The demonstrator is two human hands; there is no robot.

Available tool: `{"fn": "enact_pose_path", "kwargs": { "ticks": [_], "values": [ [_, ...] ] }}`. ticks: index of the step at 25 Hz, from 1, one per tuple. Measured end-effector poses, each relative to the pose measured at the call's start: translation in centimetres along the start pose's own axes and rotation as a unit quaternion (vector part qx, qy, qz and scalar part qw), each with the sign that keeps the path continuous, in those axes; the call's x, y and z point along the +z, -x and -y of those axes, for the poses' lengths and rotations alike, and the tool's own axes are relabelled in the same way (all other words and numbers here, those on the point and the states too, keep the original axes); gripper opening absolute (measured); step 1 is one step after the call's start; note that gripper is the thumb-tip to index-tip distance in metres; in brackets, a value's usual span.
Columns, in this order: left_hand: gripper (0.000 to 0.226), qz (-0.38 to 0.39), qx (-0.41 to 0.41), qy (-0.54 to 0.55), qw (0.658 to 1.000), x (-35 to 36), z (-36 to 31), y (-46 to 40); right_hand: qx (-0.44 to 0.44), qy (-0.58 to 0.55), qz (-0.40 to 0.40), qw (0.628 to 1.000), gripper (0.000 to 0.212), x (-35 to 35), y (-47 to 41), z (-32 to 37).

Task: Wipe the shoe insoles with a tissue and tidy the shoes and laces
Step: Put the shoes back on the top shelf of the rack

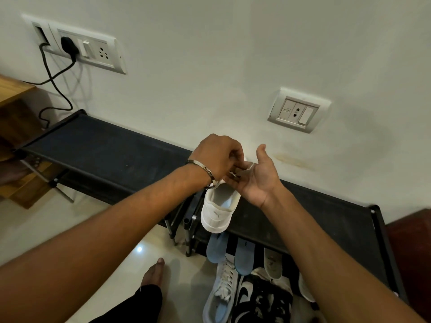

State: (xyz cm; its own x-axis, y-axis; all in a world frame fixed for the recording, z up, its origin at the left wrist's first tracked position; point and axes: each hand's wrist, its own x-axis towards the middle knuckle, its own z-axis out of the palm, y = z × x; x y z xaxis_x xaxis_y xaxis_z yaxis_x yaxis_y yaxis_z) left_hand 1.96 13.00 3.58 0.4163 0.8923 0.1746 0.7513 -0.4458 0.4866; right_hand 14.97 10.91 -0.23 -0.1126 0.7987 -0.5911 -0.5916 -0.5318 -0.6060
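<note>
Your white sneaker point(219, 207) sits heel toward you on the top shelf of the black shoe rack point(105, 150), its pale upper clean, a small grey logo on the heel and a light blue lining inside. Above its tongue, your left hand point(218, 157) pinches a white lace point(242, 170) in a closed grip, while your right hand point(258, 176) lies palm up with the lace across it, thumb raised, fingers curled around the lace. Below the sneaker, two blue insoles point(229, 252) lean against the rack.
</note>
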Motion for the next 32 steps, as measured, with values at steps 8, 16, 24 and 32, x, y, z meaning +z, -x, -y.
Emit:
{"fn": "enact_pose_path", "kwargs": {
  "ticks": [8,16,24,32],
  "values": [
    [0.021,-0.045,0.101,-0.053,0.992,6.5,1.6,4.8,-0.036,0.237,-0.116,0.964,0.008,1.2,-0.5,1.2],
    [0.025,-0.093,-0.037,0.083,0.991,8.4,0.9,8.9,-0.257,0.576,-0.169,0.757,0.014,0.1,-0.7,-0.1],
    [0.033,-0.025,-0.428,0.586,0.688,5.1,0.8,3.5,-0.339,0.846,-0.038,0.409,0.020,0.2,0.8,-2.0],
    [0.023,0.105,-0.458,0.531,0.705,4.5,3.1,2.1,-0.339,0.909,-0.004,0.242,0.036,-0.4,1.6,-4.1]
  ]
}}
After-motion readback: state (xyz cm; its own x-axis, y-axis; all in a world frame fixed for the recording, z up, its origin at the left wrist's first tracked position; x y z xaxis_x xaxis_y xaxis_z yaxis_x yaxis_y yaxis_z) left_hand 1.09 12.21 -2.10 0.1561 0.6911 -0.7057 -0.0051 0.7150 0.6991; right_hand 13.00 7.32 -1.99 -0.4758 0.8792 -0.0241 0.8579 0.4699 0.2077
